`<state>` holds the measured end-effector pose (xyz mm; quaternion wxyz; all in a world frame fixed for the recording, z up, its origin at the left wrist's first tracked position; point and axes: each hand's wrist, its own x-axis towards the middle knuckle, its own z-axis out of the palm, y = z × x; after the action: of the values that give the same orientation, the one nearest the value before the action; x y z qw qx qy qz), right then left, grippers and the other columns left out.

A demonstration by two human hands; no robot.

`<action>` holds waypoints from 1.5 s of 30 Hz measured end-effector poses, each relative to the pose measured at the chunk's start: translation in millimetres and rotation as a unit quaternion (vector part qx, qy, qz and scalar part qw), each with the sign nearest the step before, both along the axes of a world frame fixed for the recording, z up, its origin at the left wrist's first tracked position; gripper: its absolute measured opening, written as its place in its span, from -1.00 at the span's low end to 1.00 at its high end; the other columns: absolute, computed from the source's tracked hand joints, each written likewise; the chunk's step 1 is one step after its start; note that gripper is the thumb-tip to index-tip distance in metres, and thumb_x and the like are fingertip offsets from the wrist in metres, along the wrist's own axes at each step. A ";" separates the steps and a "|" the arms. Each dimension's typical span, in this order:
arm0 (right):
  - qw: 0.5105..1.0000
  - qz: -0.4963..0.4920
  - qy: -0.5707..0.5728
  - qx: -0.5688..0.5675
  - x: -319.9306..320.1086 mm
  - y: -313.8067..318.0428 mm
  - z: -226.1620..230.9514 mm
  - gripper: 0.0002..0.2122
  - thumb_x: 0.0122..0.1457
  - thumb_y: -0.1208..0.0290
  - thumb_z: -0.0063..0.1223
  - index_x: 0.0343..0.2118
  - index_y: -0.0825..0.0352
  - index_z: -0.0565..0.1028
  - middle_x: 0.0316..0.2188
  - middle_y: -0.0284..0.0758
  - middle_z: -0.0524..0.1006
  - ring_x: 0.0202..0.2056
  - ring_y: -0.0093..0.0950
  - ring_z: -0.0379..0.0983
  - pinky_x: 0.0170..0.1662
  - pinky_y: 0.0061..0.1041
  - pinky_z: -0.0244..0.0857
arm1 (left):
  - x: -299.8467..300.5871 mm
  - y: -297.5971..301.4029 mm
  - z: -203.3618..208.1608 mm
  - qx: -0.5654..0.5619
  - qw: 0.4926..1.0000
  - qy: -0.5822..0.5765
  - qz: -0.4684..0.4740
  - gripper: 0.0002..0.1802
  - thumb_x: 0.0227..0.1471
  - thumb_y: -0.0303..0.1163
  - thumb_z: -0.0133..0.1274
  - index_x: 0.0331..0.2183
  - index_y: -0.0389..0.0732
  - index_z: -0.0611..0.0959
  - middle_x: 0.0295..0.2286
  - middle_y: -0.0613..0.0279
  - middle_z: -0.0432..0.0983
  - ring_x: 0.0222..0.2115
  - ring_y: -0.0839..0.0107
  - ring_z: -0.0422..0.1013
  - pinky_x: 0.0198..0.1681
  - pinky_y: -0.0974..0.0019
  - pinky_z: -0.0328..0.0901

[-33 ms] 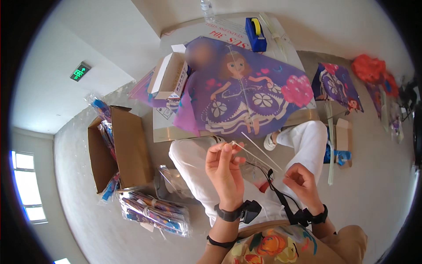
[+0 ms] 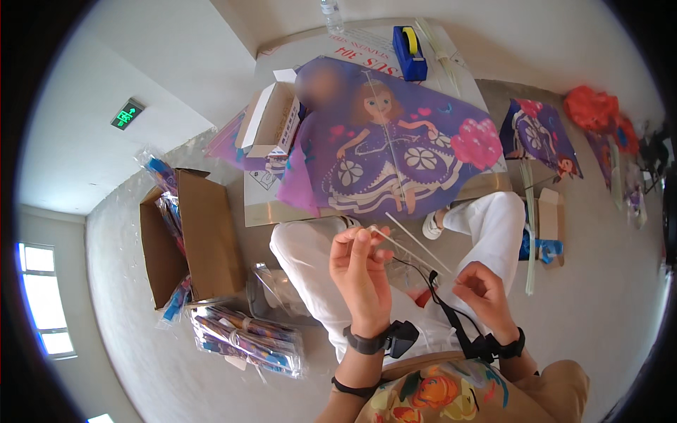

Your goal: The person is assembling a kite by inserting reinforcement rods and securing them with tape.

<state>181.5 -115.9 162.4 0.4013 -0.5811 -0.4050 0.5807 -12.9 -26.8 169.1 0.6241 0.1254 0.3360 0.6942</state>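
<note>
My left hand [image 2: 361, 271], raised over my lap, pinches a thin white rod [image 2: 402, 248] between thumb and fingertips. A second thin white rod [image 2: 417, 242] slants beside it, and the two draw close at their lower right ends. My right hand [image 2: 485, 295] is closed, its thumb against curled fingers, to the right of those ends. Whether it grips anything is too small to make out. Ahead of both hands, a purple kite [image 2: 395, 155] printed with a figure in a gown lies spread on the table, with a thin spar down its middle.
On the table [image 2: 265, 204] are an open white box [image 2: 271, 120], a blue tape dispenser [image 2: 410, 55] and a bottle [image 2: 331, 17]. A cardboard box [image 2: 210, 236] and plastic-wrapped bundles [image 2: 247, 340] stand left on the floor. At right are pale rods [image 2: 530, 240] and another kite [image 2: 539, 137]. A black strap [image 2: 448, 310] crosses my lap.
</note>
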 end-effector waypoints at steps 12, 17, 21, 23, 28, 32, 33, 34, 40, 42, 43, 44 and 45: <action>0.999 -0.025 0.019 0.010 -0.2 4.1 -9.5 -0.91 0.14 0.55 0.16 -0.38 0.35 0.44 -0.50 -0.52 0.43 -0.47 -0.81 0.32 -0.40 -0.79 0.19 | 1.2 7.2 -8.1 -0.013 1.000 -0.023 -0.008 -0.93 0.17 -0.38 0.04 -0.32 -0.14 0.55 -0.36 0.31 0.54 -0.29 0.49 0.49 -0.37 0.53 0.35; 1.000 -0.026 0.016 0.003 3.2 6.7 -9.7 -0.90 0.14 0.55 0.17 -0.38 0.35 0.45 -0.49 -0.51 0.43 -0.48 -0.81 0.30 -0.41 -0.78 0.18 | 4.2 10.4 -11.5 -0.018 0.999 -0.034 -0.009 -0.93 0.18 -0.38 0.04 -0.35 -0.14 0.54 -0.37 0.32 0.54 -0.28 0.47 0.50 -0.38 0.53 0.34; 1.000 -0.028 0.010 0.004 4.5 8.6 -7.5 -0.90 0.13 0.54 0.18 -0.39 0.35 0.45 -0.49 -0.51 0.42 -0.47 -0.80 0.30 -0.40 -0.79 0.17 | 5.5 12.8 -12.7 -0.020 0.999 -0.028 -0.013 -0.94 0.18 -0.38 0.04 -0.35 -0.13 0.54 -0.37 0.32 0.54 -0.27 0.47 0.50 -0.38 0.53 0.35; 0.999 -0.030 0.012 0.001 5.2 8.3 -8.0 -0.90 0.13 0.54 0.18 -0.39 0.35 0.45 -0.48 -0.52 0.42 -0.47 -0.81 0.29 -0.40 -0.79 0.16 | 5.9 13.4 -13.4 -0.018 0.999 -0.029 -0.013 -0.94 0.17 -0.39 0.04 -0.35 -0.13 0.54 -0.37 0.31 0.54 -0.26 0.46 0.50 -0.38 0.53 0.36; 1.000 -0.029 0.010 0.002 5.6 9.0 -7.3 -0.90 0.13 0.55 0.18 -0.40 0.36 0.45 -0.48 -0.52 0.42 -0.47 -0.81 0.28 -0.41 -0.79 0.16 | 7.0 13.9 -14.2 -0.026 0.999 -0.027 -0.009 -0.95 0.17 -0.39 0.04 -0.35 -0.13 0.54 -0.38 0.31 0.54 -0.26 0.45 0.51 -0.39 0.54 0.36; 1.000 -0.028 0.002 -0.003 6.2 9.2 -7.8 -0.90 0.13 0.55 0.18 -0.40 0.36 0.45 -0.49 -0.52 0.42 -0.48 -0.81 0.28 -0.41 -0.79 0.15 | 7.6 14.0 -14.5 -0.023 0.999 -0.022 -0.004 -0.95 0.17 -0.39 0.04 -0.35 -0.13 0.55 -0.36 0.28 0.55 -0.27 0.45 0.52 -0.39 0.54 0.36; 1.000 -0.030 0.000 -0.005 6.0 9.4 -7.7 -0.90 0.13 0.54 0.18 -0.40 0.36 0.45 -0.49 -0.52 0.42 -0.48 -0.81 0.28 -0.41 -0.79 0.15 | 7.8 14.0 -14.4 -0.024 0.999 -0.022 -0.004 -0.95 0.17 -0.39 0.04 -0.35 -0.13 0.55 -0.36 0.28 0.55 -0.27 0.45 0.52 -0.39 0.54 0.36; 1.000 -0.030 0.000 -0.005 5.8 9.8 -6.9 -0.90 0.13 0.54 0.18 -0.40 0.36 0.45 -0.49 -0.52 0.42 -0.48 -0.81 0.28 -0.41 -0.79 0.15 | 8.2 14.1 -14.2 -0.020 1.000 -0.018 0.000 -0.96 0.17 -0.40 0.05 -0.35 -0.14 0.55 -0.36 0.26 0.56 -0.29 0.45 0.52 -0.39 0.54 0.37; 0.999 -0.035 -0.001 -0.014 5.5 10.1 -3.5 -0.90 0.13 0.54 0.19 -0.41 0.36 0.45 -0.50 -0.52 0.42 -0.48 -0.81 0.28 -0.41 -0.78 0.16 | 7.4 15.0 -14.5 -0.001 1.000 0.014 0.013 -0.98 0.13 -0.46 0.09 -0.35 -0.16 0.56 -0.39 0.23 0.57 -0.32 0.43 0.52 -0.37 0.51 0.38; 0.999 -0.041 -0.003 -0.019 4.9 9.4 -2.1 -0.89 0.09 0.63 0.16 -0.42 0.35 0.43 -0.48 -0.51 0.39 -0.48 -0.79 0.29 -0.40 -0.79 0.14 | 6.3 14.9 -15.4 0.003 1.000 0.012 0.015 -0.97 0.12 -0.47 0.10 -0.36 -0.17 0.56 -0.41 0.23 0.57 -0.33 0.41 0.52 -0.37 0.51 0.38; 0.999 -0.041 -0.003 -0.019 5.3 8.8 -2.0 -0.89 0.09 0.63 0.16 -0.42 0.35 0.43 -0.48 -0.51 0.39 -0.48 -0.79 0.29 -0.40 -0.79 0.14 | 5.6 15.1 -16.1 0.011 1.000 0.011 0.023 -0.95 0.10 -0.52 0.10 -0.35 -0.20 0.54 -0.41 0.18 0.58 -0.39 0.38 0.53 -0.34 0.44 0.41; 0.999 -0.038 -0.025 -0.005 7.2 7.8 -2.8 -0.90 0.10 0.61 0.17 -0.42 0.37 0.44 -0.48 -0.49 0.39 -0.48 -0.78 0.29 -0.40 -0.78 0.16 | 5.7 15.4 -17.0 0.018 0.999 0.010 0.029 -0.91 0.08 -0.56 0.11 -0.34 -0.23 0.52 -0.41 0.14 0.58 -0.44 0.35 0.54 -0.31 0.37 0.43; 0.998 -0.036 -0.046 0.008 8.4 7.2 -3.3 -0.91 0.10 0.60 0.18 -0.42 0.38 0.45 -0.47 -0.47 0.40 -0.48 -0.78 0.30 -0.40 -0.77 0.18 | 4.9 15.9 -17.3 0.017 0.999 0.010 0.029 -0.91 0.08 -0.56 0.11 -0.34 -0.23 0.52 -0.41 0.14 0.58 -0.44 0.35 0.54 -0.31 0.37 0.43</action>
<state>189.9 -108.7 159.1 0.4075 -0.6182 -0.4071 0.5349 -8.0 -10.9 151.8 0.5981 0.1333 0.3336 0.7164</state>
